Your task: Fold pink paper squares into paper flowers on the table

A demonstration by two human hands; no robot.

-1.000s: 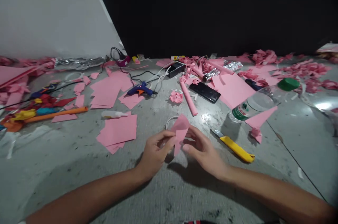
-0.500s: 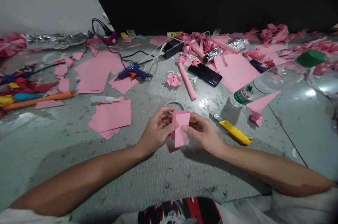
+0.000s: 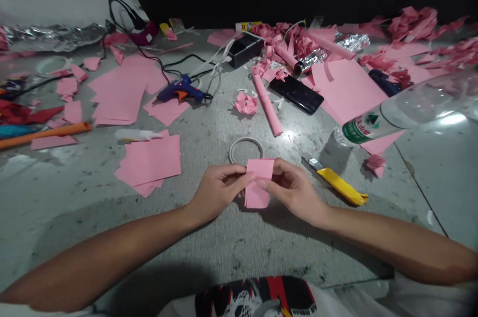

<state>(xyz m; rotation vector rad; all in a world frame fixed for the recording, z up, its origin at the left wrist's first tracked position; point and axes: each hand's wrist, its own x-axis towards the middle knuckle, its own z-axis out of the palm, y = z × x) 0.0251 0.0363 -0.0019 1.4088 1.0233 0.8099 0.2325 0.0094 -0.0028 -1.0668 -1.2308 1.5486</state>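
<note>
Between my two hands is a small folded piece of pink paper (image 3: 258, 196), held upright a little above the table. My left hand (image 3: 220, 188) pinches its left side, thumb on the near face and fingers behind. On the right edge, my right hand (image 3: 297, 190) grips it the same way, its thumb pressed on the front. Just beyond the paper lies a grey ring (image 3: 246, 139), perhaps a tape roll. A yellow utility knife (image 3: 341, 185) with its blade out rests to the right of my right hand. Left of my left hand is a stack of pink paper squares (image 3: 151, 160).
A white glue tube (image 3: 136, 135) touches the stack. Farther back are a blue glue gun (image 3: 181, 88), a black phone (image 3: 297, 93), a rolled pink paper tube (image 3: 268, 105) and a black box (image 3: 244, 50) with cables. A clear plastic bottle (image 3: 396, 110) leans at right.
The paper's folded halves, slightly spread before, now lie closer together with the face turned toward me. The view has shifted a little, and more of the grey ring shows behind the hands.
</note>
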